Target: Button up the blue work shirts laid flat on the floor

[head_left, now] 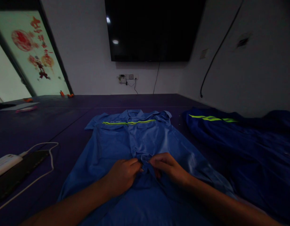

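A blue work shirt [126,141] with a yellow-green reflective stripe across the chest lies flat, collar away from me, on a dark purple surface [71,125]. My left hand [122,175] and my right hand [167,168] meet at the middle of the shirt's front. Both pinch the bunched cloth of the button placket [145,158] between closed fingers. The fingertips almost touch each other. My forearms reach in from the bottom edge over the shirt's lower part.
A pile of darker blue garments with reflective stripes [241,141] lies to the right. At the left are a white power bank [4,163], its white cable [49,157] and a dark flat device [19,174]. A black screen [154,29] hangs on the wall ahead.
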A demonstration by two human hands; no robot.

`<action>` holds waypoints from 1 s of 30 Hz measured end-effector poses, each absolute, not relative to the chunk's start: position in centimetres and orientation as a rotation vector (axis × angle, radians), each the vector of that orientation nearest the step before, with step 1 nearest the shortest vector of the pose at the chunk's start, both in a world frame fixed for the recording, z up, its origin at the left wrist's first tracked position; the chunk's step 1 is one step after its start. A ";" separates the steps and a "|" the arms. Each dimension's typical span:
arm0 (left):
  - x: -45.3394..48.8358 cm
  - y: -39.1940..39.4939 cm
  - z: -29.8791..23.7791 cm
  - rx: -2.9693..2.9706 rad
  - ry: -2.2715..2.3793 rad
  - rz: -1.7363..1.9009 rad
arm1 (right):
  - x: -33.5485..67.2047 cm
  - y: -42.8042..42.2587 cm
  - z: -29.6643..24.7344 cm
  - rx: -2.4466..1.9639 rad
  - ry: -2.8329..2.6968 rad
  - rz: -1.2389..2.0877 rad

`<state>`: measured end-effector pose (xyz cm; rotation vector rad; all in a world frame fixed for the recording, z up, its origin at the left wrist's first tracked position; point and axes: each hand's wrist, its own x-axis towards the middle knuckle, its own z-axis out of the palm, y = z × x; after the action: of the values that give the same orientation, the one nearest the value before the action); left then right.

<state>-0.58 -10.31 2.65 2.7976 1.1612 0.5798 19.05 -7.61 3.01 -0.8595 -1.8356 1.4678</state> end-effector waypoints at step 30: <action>-0.9 -10.2 2.9 2.938 1.011 0.822 | 18.5 -7.1 1.4 -0.945 -1.795 1.491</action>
<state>-0.94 -10.24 2.94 2.9379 1.0115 0.8225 18.51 -7.07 1.37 -0.9447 -1.7950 1.4915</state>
